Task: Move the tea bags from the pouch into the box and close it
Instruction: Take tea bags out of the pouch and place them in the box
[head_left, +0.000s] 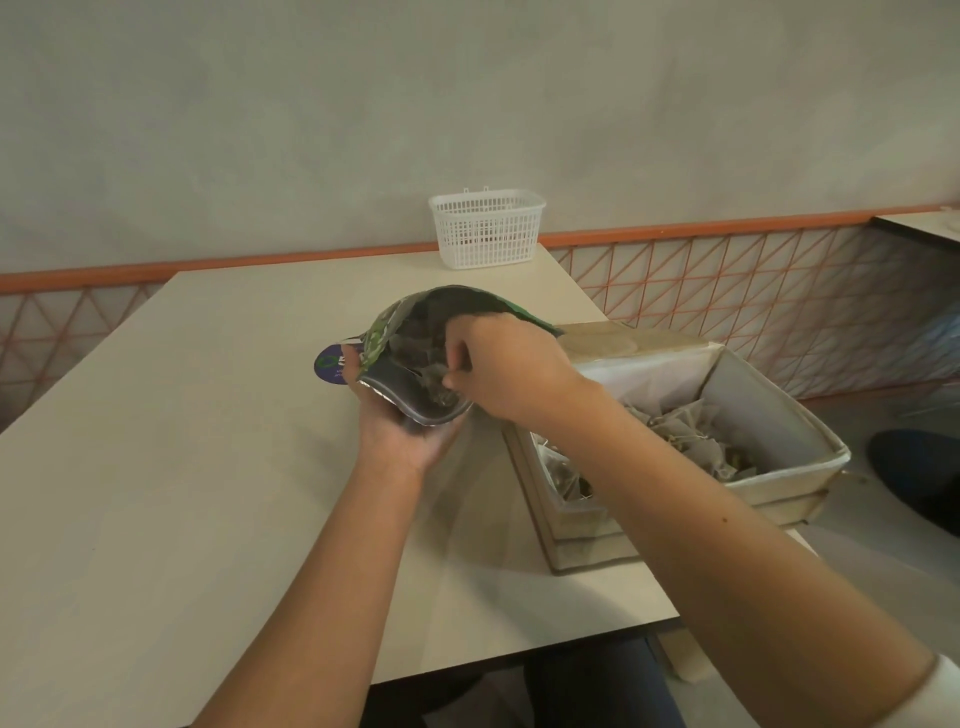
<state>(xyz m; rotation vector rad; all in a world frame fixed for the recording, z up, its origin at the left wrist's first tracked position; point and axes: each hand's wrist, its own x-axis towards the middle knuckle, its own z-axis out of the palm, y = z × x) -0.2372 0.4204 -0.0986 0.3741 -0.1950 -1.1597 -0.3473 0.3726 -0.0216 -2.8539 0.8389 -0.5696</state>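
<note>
Inside pouch (415, 332), right hand (511, 371) fingers (454, 382) pinching tea bags (434, 376)

I log the pouch (395, 332): glossy printed film, silvery foil-like lining. Tea bags (691, 431): thin, translucent paper mesh. Box (779, 415): matt pale card. Table (208, 415): smooth matt beige laminate. Far basket (487, 228): white plastic lattice.

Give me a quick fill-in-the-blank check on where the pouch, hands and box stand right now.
1. The left hand holds the ____ from below.
2. The right hand's fingers reach into the pouch's open ____.
3. The box on the table already holds some ____.
4. A white ____ stands at the table's far edge.

Missing words: pouch; mouth; tea bags; basket
</note>
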